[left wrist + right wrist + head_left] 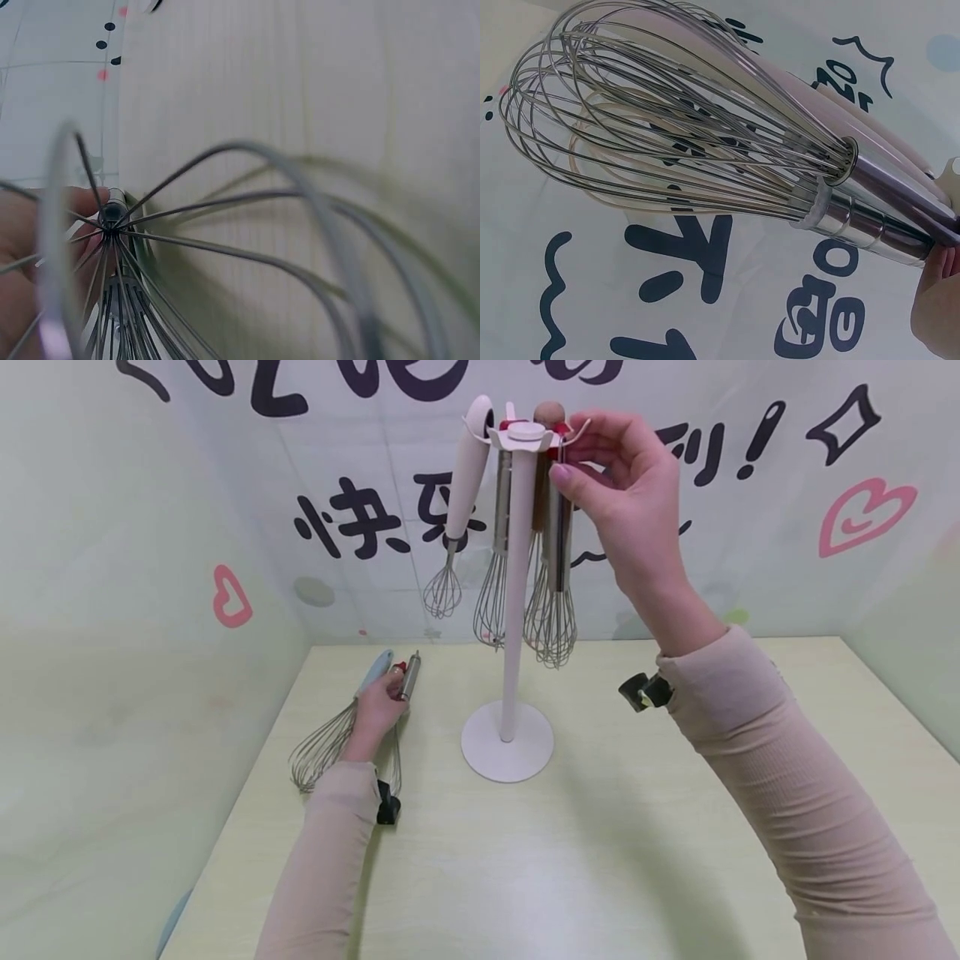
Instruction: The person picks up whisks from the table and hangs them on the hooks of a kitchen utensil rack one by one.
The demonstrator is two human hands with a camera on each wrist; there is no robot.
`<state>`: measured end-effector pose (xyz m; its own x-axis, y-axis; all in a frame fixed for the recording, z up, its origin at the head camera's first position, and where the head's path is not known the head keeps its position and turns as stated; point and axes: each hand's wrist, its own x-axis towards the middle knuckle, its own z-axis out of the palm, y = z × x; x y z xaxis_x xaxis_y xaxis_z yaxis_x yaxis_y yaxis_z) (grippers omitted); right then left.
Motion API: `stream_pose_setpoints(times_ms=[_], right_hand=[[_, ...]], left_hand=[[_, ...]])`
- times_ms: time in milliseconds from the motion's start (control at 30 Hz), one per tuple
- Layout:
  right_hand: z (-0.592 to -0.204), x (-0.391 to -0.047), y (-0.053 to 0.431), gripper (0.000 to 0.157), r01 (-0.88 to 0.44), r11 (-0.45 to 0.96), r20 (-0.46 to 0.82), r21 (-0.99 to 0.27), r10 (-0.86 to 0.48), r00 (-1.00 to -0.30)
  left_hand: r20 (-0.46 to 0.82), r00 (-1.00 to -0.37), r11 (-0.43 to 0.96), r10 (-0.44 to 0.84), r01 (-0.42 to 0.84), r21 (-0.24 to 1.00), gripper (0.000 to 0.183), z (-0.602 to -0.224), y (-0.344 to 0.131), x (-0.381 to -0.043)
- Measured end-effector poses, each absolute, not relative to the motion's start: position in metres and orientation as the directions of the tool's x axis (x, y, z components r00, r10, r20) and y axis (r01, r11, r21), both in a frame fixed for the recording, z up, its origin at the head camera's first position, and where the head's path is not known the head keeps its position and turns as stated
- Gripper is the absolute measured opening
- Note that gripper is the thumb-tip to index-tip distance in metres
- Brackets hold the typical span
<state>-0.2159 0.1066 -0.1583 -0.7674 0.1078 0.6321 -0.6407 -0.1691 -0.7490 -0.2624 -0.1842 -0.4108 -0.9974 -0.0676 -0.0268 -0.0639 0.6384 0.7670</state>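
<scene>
On the worktop point(442, 860), just left of the fingers of your left hand point(377, 714), lies a blue-handled whisk point(372, 675). Those fingers are curled round a steel whisk point(410, 678), with a red bit point(401, 667) beside them. In your left wrist view, wires from two whisks cross in front of the lens; raising one quickly could drag the other if their loops catch.

Between your two hands rises the white stand point(516, 627). Left of your right fingers, a white-handled whisk point(467, 477) hangs slanting, then a banded whisk point(502, 510); close behind them is a wooden-handled whisk point(538, 506).

The fingers of your right hand point(637, 485) pinch a smooth-handled whisk point(558, 547) near its top, beside a hook point(581, 431). You cannot tell whether its end is seated there, since your fingers cover it. Letting go while it is unhooked would probably drop it. Its wires crowd the wooden one's, so a sideways pull could snag that neighbour and knock it loose, or tip the stand if you push hard so high above the base point(480, 756).
</scene>
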Motion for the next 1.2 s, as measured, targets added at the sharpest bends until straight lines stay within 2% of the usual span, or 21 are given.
stream_pose_setpoints(times_ms=[400, 933, 1200], right_hand=[[-0.159, -0.2167, 0.1062, 0.028, -0.679, -0.151, 0.672, -0.718, 0.102, -0.733], [-0.158, -0.2149, 0.1057, 0.027, -0.666, -0.151, 0.659, -0.73, 0.102, -0.745], [-0.1581, -0.2152, 0.1057, 0.028, -0.659, -0.164, 0.651, -0.734, 0.104, -0.752]], left_hand=[[-0.068, -0.998, 0.668, -0.017, -0.062, 0.742, 0.059, -0.413, -0.1801, -0.2655], [-0.084, -0.996, 0.69, -0.011, -0.068, 0.72, 0.055, -0.4133, -0.1765, -0.2657], [-0.063, -0.998, 0.628, -0.022, -0.062, 0.776, 0.053, -0.4077, -0.18, -0.2646]])
